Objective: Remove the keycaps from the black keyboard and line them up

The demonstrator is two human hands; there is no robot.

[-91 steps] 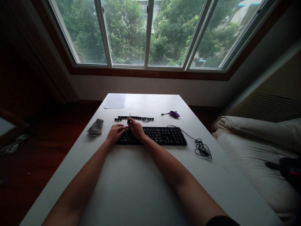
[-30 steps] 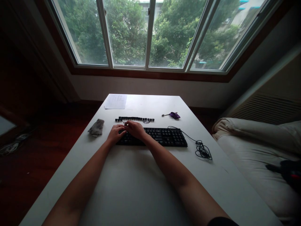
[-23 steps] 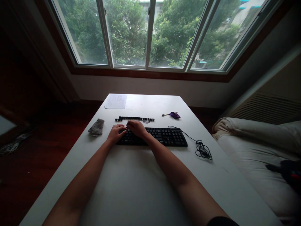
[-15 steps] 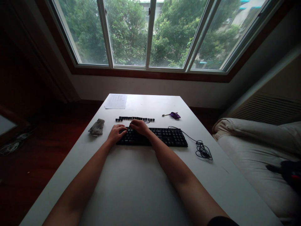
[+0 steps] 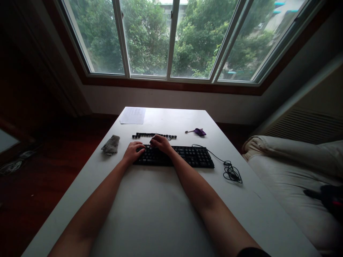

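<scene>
A black computer keyboard lies across the white table. My left hand grips its left end, thumb over the keys and fingers along the back edge. Above the upper left keys is my right hand, its fingers pinched on a thin, wire-like tool that looks like a keycap puller. A small dark piece shows at its fingertips, too small to make out for certain. Behind the keyboard runs a row of loose black keycaps, partly hidden by my right hand.
A grey cloth lies left of the keyboard. The keyboard's coiled cable rests to the right. Farther back are a small brush, a purple item and a paper sheet. A pale sofa stands at right.
My right hand has risen slightly from the keys and shifted a little to the right, and a thin pale line now shows above its fingers. My left hand stays in place.
</scene>
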